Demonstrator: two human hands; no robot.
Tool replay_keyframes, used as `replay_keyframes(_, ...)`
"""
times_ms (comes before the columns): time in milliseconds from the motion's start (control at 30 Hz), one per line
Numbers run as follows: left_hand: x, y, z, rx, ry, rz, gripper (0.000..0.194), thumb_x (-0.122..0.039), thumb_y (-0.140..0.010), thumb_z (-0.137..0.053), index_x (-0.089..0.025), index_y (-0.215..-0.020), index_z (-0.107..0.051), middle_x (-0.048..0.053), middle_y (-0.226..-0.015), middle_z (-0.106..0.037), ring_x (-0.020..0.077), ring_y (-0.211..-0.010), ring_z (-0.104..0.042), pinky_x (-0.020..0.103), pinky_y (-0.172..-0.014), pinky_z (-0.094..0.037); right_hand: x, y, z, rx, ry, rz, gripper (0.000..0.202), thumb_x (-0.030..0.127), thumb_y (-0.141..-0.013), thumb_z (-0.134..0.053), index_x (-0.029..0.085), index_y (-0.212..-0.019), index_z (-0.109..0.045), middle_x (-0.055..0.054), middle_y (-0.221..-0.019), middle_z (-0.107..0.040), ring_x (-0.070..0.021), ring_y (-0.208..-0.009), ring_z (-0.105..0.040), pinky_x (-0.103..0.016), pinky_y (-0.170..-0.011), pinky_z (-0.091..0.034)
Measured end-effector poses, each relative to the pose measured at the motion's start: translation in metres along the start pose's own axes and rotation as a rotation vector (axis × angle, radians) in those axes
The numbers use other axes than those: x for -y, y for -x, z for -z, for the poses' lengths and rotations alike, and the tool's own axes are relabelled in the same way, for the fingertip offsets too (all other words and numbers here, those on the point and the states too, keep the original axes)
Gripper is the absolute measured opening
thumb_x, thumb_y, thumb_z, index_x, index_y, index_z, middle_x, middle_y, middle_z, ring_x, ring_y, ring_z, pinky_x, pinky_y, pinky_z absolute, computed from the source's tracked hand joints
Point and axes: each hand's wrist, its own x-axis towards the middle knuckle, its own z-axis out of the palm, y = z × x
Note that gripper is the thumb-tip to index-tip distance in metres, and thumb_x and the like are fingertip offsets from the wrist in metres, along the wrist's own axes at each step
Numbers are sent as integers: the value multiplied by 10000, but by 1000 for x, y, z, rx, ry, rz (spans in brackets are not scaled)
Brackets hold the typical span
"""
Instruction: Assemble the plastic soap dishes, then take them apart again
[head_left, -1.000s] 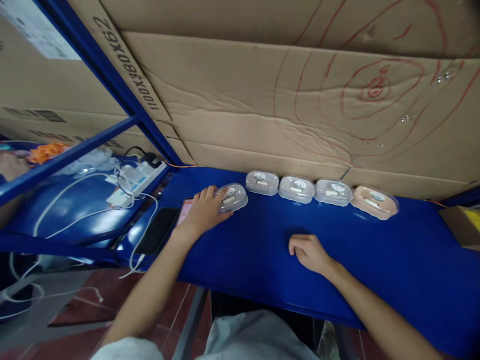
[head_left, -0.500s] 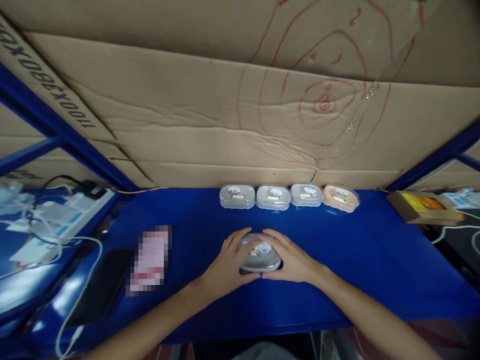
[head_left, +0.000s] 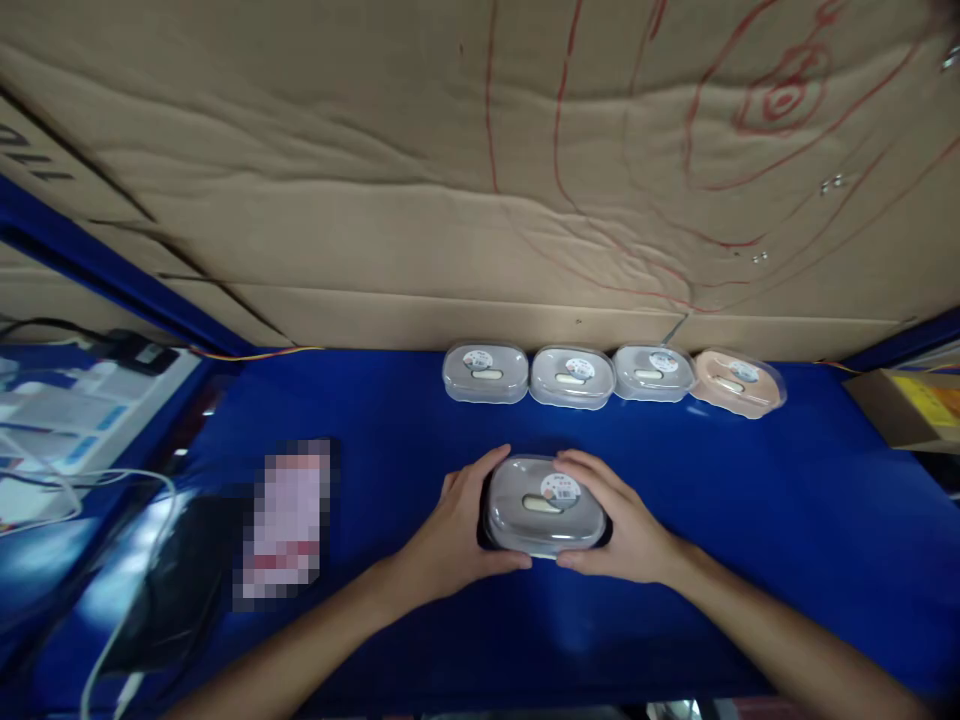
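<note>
A grey oval box with a clear lid and a round label (head_left: 546, 507) is between my hands above the blue table (head_left: 420, 640). My left hand (head_left: 461, 525) grips its left end, thumb at the near edge and fingers at the far side. Around its right end my right hand (head_left: 622, 520) is closed in the same way. Along the back stand three more grey boxes (head_left: 486, 374), (head_left: 572, 378), (head_left: 655, 373) and, to their right, a peach-coloured box (head_left: 739, 383), all with clear lids.
A pixelated pink item (head_left: 287, 520) and a dark flat object (head_left: 184, 580) lie at the left, near white cables and a power strip (head_left: 142, 405). Cardboard (head_left: 337, 240) rises behind the table. An open brown carton (head_left: 892, 405) stands at the right.
The view has come closer and shifted. The fingers that lay over the box's lid have moved to its sides, so the top now shows.
</note>
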Motion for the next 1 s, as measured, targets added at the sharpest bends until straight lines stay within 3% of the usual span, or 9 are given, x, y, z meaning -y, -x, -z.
replay_keyframes(133, 1, 0, -3, -25, -112, -76, 1323, -283, -658, -1043, -330, -1676, -199, 182, -1621, -515, 424, -1458, -533, 619, -1173, -462, 4, -4, 3, -65, -24, 2, 920, 568, -850, -871, 306, -1628, -455, -167, -1612, -531, -354, -1497, -562, -481, -1219, -514)
replay_keyframes(267, 2, 5, 0, -44, -160, -79, 1421, -267, -685, -1022, -368, -1719, -52, 176, -1601, -538, 425, -1427, -557, 605, -1145, -477, 6, -6, 8, -96, -90, -9, 887, 629, -855, -847, 317, -1605, -490, -161, -1595, -555, -371, -1478, -575, -498, -1201, -529)
replay_keyframes(433, 0, 10, 8, -8, -207, -85, 1527, -325, -678, -1015, -387, -1742, 78, 161, -1621, -526, 452, -1417, -553, 619, -1153, -456, 5, -6, 10, -192, -213, -111, 837, 656, -904, -785, 317, -1607, -482, -157, -1601, -554, -379, -1452, -594, -524, -1201, -526)
replay_keyframes(567, -5, 11, 13, 93, -210, -55, 1626, -465, -656, -1034, -371, -1733, 181, 181, -1629, -504, 481, -1438, -525, 672, -1179, -411, 3, -5, 8, -219, -136, -104, 866, 620, -884, -828, 324, -1619, -478, -151, -1651, -504, -392, -1551, -484, -556, -1269, -448)
replay_keyframes(633, -8, 11, 15, 116, -156, -44, 1618, -617, -638, -1012, -363, -1746, 139, 201, -1661, -452, 505, -1477, -475, 714, -1196, -378, 3, -4, 8, -218, -131, -98, 876, 621, -892, -821, 329, -1634, -458, -149, -1661, -491, -390, -1565, -467, -565, -1280, -431)
replay_keyframes(733, -10, 10, 20, 46, 36, -6, 1434, -763, -702, -909, -358, -1762, -31, 199, -1705, -387, 484, -1523, -429, 710, -1226, -371, 5, -3, 9, -196, -143, -63, 895, 663, -892, -801, 339, -1645, -441, -145, -1660, -486, -395, -1558, -475, -569, -1264, -451)
replay_keyframes(833, -13, 9, 25, -8, 248, -2, 1253, -707, -822, -858, -372, -1750, -86, 171, -1733, -371, 399, -1545, -450, 627, -1255, -407, 11, -3, 9, -130, -93, 6, 965, 696, -848, -828, 346, -1654, -430, -149, -1666, -475, -421, -1553, -476, -586, -1236, -483)
replay_keyframes(1000, -17, 11, 27, 82, 306, -36, 1192, -598, -862, -873, -366, -1758, -121, 144, -1752, -375, 378, -1571, -442, 599, -1291, -392, 19, 1, 7, -72, 9, 75, 1061, 690, -802, -871, 367, -1682, -373, -159, -1683, -454, -459, -1533, -494, -650, -1213, -502)
